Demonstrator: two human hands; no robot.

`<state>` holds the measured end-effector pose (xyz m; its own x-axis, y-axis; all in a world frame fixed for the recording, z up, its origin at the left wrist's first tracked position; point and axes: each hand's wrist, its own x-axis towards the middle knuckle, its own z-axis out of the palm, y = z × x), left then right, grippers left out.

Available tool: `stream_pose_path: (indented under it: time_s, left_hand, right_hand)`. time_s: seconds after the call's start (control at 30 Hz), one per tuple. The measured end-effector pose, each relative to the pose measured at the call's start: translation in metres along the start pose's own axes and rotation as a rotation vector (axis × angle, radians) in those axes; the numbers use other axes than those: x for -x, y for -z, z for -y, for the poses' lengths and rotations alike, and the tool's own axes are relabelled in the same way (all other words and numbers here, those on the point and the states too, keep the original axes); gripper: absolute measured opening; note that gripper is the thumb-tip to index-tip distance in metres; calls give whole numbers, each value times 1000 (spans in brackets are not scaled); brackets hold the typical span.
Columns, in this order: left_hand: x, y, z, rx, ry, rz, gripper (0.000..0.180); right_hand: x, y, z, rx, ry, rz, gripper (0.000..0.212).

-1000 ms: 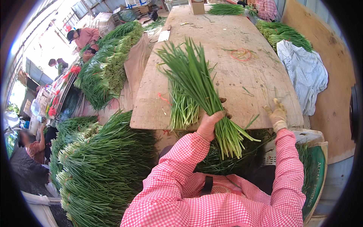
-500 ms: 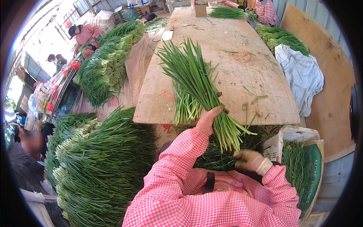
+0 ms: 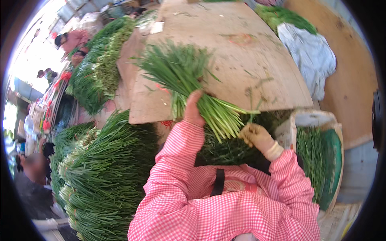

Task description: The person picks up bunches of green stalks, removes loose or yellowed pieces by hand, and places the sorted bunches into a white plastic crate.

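Observation:
My bare left hand [image 3: 194, 110] is wrapped round a bunch of garlic chives [image 3: 215, 110] above the table's near edge. Its leaves fan out to the far left, and the pale stem ends point right and toward me. Under it, partly hidden, another bunch of chives [image 3: 177, 105] lies on the wooden table [image 3: 277, 76]. My right hand [image 3: 256, 137], in a tan glove, is close beside the stem ends with its fingers curled together. Whatever may be between those fingers is too small to make out.
A big heap of chives [image 3: 116, 160] stands at my left, with another pile [image 3: 100, 64] beyond it. To my right is a white crate [image 3: 313, 117] holding loose greens. A pale cloth [image 3: 307, 56] hangs over the table's right edge. Other people sit at the left.
The view has shifted. My left hand still grips the bunch, now tilted more sideways. My right hand has come up nearer the stem ends, its fingers curled.

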<state>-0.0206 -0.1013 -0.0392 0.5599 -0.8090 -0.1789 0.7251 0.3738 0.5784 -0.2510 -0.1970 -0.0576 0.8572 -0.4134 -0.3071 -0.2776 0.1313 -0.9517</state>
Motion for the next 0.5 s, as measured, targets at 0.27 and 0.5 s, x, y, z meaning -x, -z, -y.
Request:
stream_pose_path:
  time_s: [0.27, 0.5]
  left_hand:
    - [-17, 1, 17, 134, -18, 115, 21]
    - [-8, -29, 22, 61, -58, 200, 25]
  right_hand:
    - [-8, 31, 9, -201, 164, -115, 33]
    - [1, 45, 14, -24, 161, -308, 23]
